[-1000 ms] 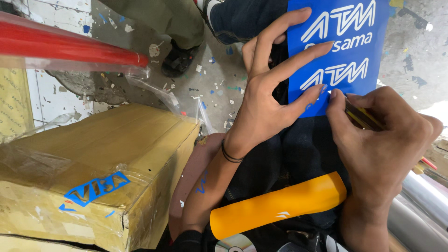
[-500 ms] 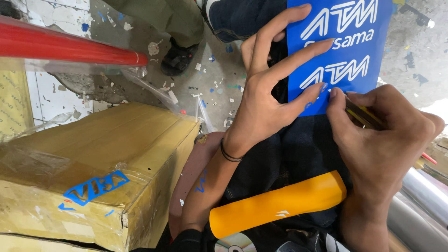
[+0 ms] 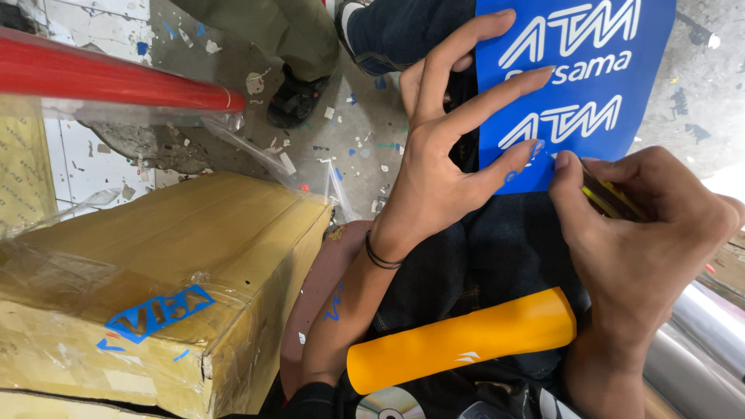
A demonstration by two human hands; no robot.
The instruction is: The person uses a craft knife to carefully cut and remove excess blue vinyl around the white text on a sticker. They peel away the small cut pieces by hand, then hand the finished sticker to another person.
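My left hand (image 3: pixel 434 186) is spread wide, fingers fanned out & pressing flat on the blue vinyl sheet (image 3: pixel 621 124) w/ white lettering, which lies across my lap just past the fingertips. The little finger sits at the sheet's near edge, right by a small cut piece. There's a black band on that wrist & a scrap of blue stuck on the forearm.

My right hand (image 3: pixel 644 233) is curled tight, pinching a thin yellow-dark tool (image 3: pixel 609 198) between thumb & fingers, thumb tip almost touching the left little finger at the sheet's lower edge. The tool's tip is hidden by the thumb, can't tell if it meets the vinyl.

Below both wrists an orange roll (image 3: pixel 466 341) rests across my lap. Off to the left-hand side is a taped cardboard box (image 3: pixel 155 271) w/ blue letter scraps on it; beyond that, a red roll (image 3: pixel 109 77). Past the left fingers are another person's shoe (image 3: pixel 291 97) & a littered floor (image 3: pixel 365 132).
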